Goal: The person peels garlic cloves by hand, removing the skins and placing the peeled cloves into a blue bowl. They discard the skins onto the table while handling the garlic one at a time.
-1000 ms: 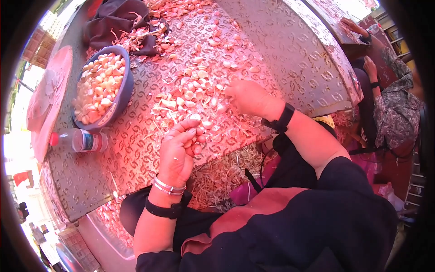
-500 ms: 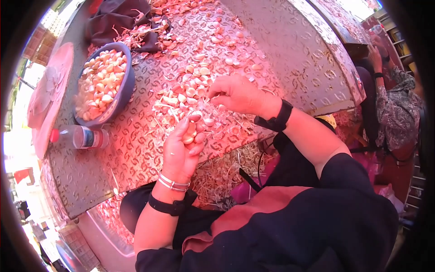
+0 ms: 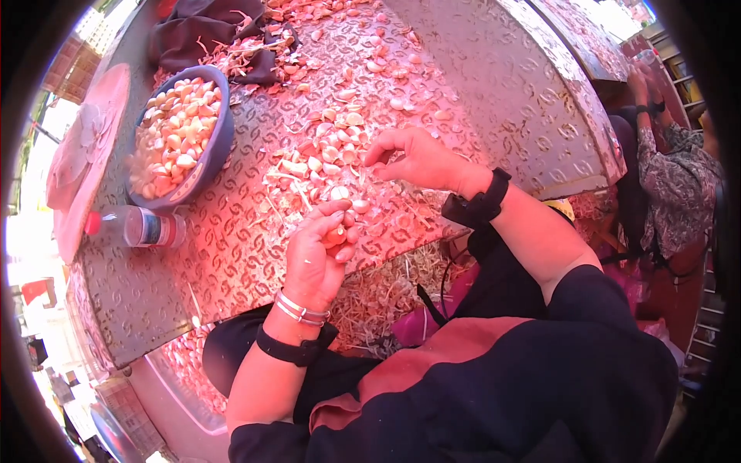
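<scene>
My left hand is palm up with curled fingers, shut on garlic cloves, just above the near edge of the metal table. My right hand hovers to its right, thumb and forefinger drawn close together. Anything between those fingertips is too small to make out. Beside both hands lies a loose pile of garlic cloves among scraps of skin. A blue bowl, heaped with pale peeled cloves, stands at the left.
A red-capped plastic bottle lies by the bowl, near a pink hat. Dark cloth and dry stalks lie at the back. Below the table edge are garlic scraps and a clear tub. Another person sits at right.
My right hand has moved slightly right, away from the pile. My left hand has shifted a little right, its fingers folded further over the cloves.
</scene>
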`<state>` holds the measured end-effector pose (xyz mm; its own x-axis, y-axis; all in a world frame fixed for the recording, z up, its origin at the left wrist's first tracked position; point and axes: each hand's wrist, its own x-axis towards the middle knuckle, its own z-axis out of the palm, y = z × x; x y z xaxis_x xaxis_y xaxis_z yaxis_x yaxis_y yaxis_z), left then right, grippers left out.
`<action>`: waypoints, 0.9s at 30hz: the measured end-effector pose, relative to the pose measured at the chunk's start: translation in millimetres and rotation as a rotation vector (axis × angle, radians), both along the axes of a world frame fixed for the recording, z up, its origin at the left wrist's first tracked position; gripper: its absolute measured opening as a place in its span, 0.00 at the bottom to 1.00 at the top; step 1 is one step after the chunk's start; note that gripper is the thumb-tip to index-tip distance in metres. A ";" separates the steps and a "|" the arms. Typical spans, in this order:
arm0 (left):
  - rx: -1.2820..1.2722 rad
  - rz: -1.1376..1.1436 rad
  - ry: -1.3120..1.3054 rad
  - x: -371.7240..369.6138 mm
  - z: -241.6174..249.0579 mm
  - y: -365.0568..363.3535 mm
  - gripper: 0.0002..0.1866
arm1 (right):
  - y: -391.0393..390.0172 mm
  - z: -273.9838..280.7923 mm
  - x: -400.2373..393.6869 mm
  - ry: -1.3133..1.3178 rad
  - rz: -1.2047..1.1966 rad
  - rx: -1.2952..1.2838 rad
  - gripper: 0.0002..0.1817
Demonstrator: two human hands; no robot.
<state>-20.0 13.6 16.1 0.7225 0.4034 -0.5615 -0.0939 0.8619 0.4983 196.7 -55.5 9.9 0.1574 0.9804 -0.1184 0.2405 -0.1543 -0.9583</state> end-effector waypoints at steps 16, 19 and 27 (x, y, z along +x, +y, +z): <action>-0.182 0.104 -0.245 0.0 11.8 -0.5 0.14 | 23.0 1.6 3.2 -0.728 0.058 0.381 0.10; -0.230 0.048 -0.364 -4.9 2.9 6.0 0.13 | 11.7 -15.6 -4.2 -0.910 0.143 0.262 0.11; -0.118 0.012 -0.167 0.9 5.0 2.1 0.07 | 5.7 -13.9 2.9 -0.964 0.127 0.103 0.07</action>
<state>-19.0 15.7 21.1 0.8049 0.3509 -0.4785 -0.1772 0.9118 0.3705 199.5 -49.8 -4.0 0.0341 0.9951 0.0928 0.9368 0.0005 -0.3499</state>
